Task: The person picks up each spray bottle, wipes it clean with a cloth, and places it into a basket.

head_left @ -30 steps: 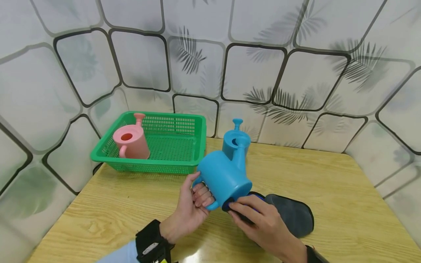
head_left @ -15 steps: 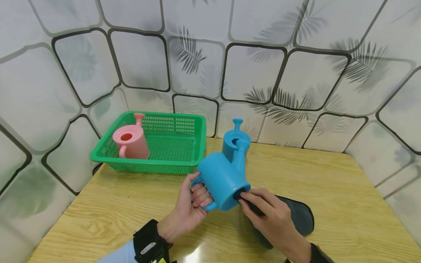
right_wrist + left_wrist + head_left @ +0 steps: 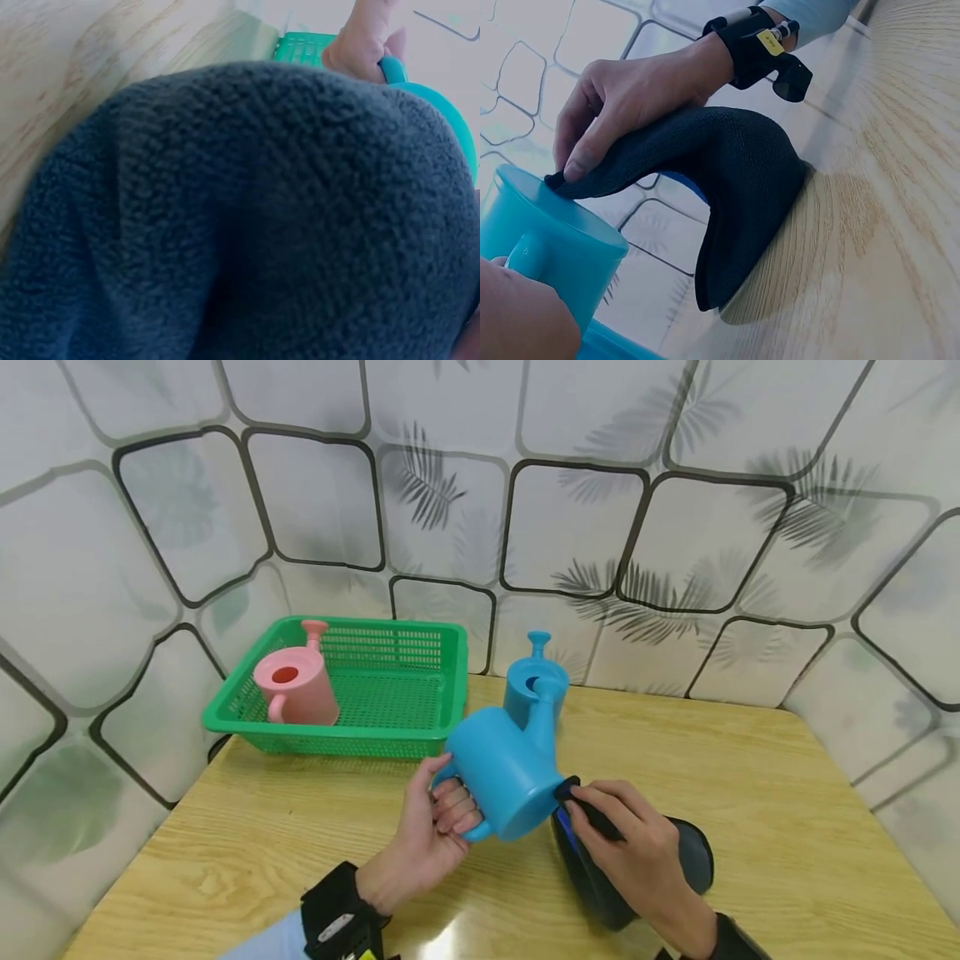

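In the head view my left hand grips the handle of a blue watering can, its fingers curled round it. The can is held tilted above the table, its base turned down toward the right. My right hand pinches the edge of a dark grey fleecy cloth right at the rim of the can's base. From the left wrist view, the cloth bends down from those fingers to the wooden tabletop. Its pile fills most of the right wrist view and hides most of my right hand there.
A second blue watering can stands behind the held one, partly covered by it. At the back left, a green basket holds a pink watering can. Patterned wall covering borders the wooden table at the back and sides.
My right hand has slid the pinched cloth edge across the can's base, up and to the right, to its rim. The left hand keeps its grip, and the can has shifted only slightly.
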Tool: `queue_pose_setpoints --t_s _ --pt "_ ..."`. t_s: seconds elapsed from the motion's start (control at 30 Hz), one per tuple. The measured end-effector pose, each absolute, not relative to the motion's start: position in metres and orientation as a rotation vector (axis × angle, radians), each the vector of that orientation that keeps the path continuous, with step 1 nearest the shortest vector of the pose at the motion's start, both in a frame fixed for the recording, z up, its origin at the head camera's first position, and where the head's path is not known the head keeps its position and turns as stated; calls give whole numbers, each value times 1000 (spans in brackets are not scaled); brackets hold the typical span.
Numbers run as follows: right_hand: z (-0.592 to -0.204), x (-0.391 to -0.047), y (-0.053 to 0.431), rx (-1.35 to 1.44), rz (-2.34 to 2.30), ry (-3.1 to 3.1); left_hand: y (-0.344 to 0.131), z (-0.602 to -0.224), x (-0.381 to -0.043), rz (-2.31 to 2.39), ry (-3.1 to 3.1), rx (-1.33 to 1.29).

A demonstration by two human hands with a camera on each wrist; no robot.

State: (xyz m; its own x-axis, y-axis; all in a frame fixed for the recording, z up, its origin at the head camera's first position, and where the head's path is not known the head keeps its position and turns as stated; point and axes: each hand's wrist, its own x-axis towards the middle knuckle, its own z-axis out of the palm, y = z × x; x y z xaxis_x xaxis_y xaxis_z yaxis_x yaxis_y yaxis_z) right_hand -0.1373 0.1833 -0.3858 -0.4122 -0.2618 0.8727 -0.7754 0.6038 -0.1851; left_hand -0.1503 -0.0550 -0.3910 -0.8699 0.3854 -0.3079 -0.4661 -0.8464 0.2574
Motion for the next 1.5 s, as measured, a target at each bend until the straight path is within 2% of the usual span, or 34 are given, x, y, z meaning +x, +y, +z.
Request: queue_pose_setpoints --t_s 1.03,1.5 --pt "-391 -118 152 1211 749 -2011 -51 -392 -150 2637 455 -339" --pt "-392 -120 154 1148 732 -2061 -54 -395 -152 2623 434 -305"
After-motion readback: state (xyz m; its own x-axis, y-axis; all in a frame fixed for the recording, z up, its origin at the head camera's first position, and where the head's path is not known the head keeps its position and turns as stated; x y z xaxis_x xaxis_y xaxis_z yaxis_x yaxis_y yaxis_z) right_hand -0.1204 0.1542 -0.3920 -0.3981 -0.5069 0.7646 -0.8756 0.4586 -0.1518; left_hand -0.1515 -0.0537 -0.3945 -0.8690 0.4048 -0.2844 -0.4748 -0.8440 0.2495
